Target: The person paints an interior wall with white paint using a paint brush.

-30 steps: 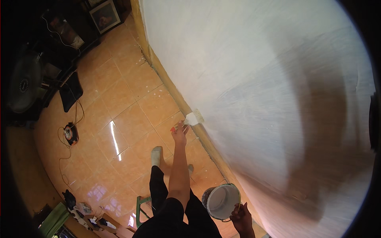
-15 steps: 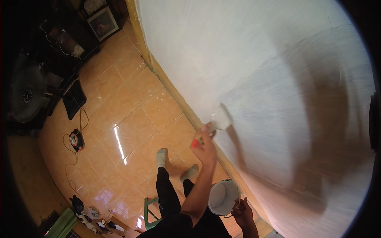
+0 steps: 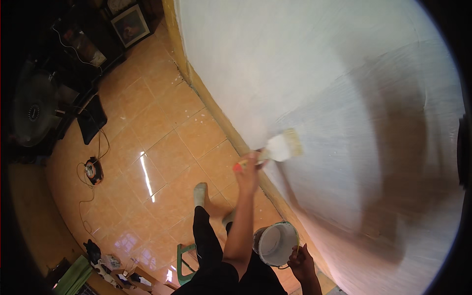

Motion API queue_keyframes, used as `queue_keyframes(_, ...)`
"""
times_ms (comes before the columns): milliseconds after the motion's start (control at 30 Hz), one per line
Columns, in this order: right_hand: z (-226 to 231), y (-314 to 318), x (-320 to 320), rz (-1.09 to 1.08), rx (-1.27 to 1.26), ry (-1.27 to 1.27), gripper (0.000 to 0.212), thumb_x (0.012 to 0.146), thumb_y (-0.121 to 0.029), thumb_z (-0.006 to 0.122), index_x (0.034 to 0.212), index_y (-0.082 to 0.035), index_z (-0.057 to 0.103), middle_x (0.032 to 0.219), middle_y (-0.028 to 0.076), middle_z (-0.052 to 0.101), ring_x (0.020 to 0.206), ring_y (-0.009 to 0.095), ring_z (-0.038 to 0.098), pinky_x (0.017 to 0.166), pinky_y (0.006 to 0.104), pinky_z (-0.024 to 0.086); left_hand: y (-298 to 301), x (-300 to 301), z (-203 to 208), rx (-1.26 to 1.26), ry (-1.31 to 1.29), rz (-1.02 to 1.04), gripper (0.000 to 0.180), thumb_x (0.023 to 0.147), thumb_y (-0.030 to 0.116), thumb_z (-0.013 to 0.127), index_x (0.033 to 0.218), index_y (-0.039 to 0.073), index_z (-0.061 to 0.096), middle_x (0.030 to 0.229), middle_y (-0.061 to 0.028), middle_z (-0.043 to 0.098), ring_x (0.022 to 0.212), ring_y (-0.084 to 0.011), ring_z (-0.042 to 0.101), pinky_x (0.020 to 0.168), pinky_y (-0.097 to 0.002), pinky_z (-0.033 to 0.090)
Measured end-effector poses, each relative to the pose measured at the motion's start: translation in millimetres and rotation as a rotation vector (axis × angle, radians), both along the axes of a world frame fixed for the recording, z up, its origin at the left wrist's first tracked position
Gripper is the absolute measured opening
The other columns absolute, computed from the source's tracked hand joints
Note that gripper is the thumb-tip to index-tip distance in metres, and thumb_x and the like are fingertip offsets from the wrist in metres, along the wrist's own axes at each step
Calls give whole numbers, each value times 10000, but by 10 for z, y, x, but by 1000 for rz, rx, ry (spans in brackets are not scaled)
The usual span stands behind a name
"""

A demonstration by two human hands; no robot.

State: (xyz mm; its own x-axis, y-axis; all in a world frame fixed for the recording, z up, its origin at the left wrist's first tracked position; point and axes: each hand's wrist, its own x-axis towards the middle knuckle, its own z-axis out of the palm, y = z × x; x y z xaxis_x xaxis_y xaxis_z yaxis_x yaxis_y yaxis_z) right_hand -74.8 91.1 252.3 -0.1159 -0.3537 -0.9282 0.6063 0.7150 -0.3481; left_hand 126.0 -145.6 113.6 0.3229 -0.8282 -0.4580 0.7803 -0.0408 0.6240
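Observation:
My left hand (image 3: 248,169) is closed around the handle of a wide paintbrush (image 3: 279,148), which has a red handle end. Its pale bristles point right against the white wall (image 3: 314,98), and whether they press on it is hard to tell. Lower down, my right hand (image 3: 301,261) is closed at the side of a pale bucket (image 3: 277,243), gripping it by the handle near the rim. A thin yellowish piece shows at those fingers. White residue coats the inside of the bucket, and a shadow of my arm and body falls across the wall.
A yellow baseboard (image 3: 216,115) runs along the wall's foot. Orange floor tiles (image 3: 167,152) carry white drips. Behind my legs is a green stool (image 3: 186,263). At the left are a cord reel (image 3: 93,170), a fan (image 3: 34,113) and a framed picture (image 3: 131,25).
The paintbrush has tilted so its bristles now point right, away from the baseboard. My left hand has shifted slightly left. My right hand and the bucket stay nearly in place.

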Motion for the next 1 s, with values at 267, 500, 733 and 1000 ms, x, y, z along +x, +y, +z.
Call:
queue_keyframes(267, -201, 98, -35, -6, 18, -13, 453, 1017, -430, 372, 976, -33, 586, 638, 21, 529, 515, 93, 394, 517, 243, 333, 165, 293, -2330, 236, -59, 95, 259, 950, 245, 598, 1025, -4, 605, 977, -96, 646, 816, -203, 655, 720, -322, 569)
queue_keyframes(500, -220, 175, -138, -84, 19, -5, 425, 1019, -424, 377, 967, -47, 566, 650, 25, 514, 523, 104, 397, 538, 235, 353, 432, -539, -1552, 176, -207, 89, 205, 963, 165, 570, 987, -35, 609, 1010, -125, 646, 861, -202, 648, 764, -334, 571)
queue_keyframes(733, -288, 206, -127, -122, 20, -34, 415, 1008, -441, 398, 942, -63, 556, 640, 9, 489, 547, 101, 408, 519, 243, 343, 986, -667, 338, -141, -533, -3, 206, 979, 134, 528, 1017, -55, 599, 1052, -143, 645, 933, -204, 642, 810, -338, 556)
queue_keyframes(1000, -443, 352, -184, -126, 7, -53, 398, 1015, -423, 392, 939, -67, 555, 652, 5, 505, 546, 96, 420, 527, 234, 354, 938, -457, -1548, 237, 163, -130, 319, 951, 243, 590, 1154, -2, 563, 1105, -105, 602, 958, -223, 621, 818, -384, 549)
